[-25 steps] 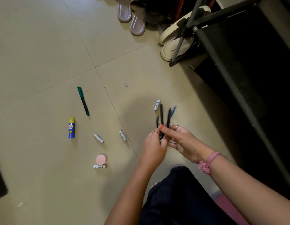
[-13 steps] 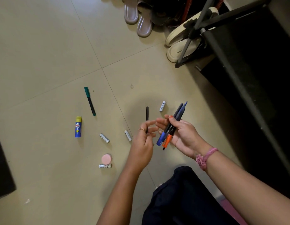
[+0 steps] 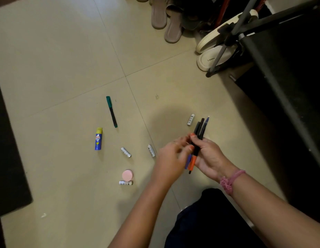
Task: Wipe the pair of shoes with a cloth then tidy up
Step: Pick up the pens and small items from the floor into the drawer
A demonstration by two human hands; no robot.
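Shoes (image 3: 212,56): two white ones are seen far beyond the right hand (image 3: 210,156), partly hidden by a black stand (image 3: 225,51). A bundle of pens (image 3: 198,138) is gripped in the right hand; their number is hard to tell. The left hand (image 3: 171,158) is blurred, its grasp unclear. Left of it on the floor (image 3: 66,68) lie four batteries (image 3: 125,152), one green marker (image 3: 111,114), one blue tube (image 3: 98,139), one pink lid (image 3: 127,175).

Four batteries (image 3: 125,152), one glue stick (image 3: 98,139), four shoes (image 3: 212,59).
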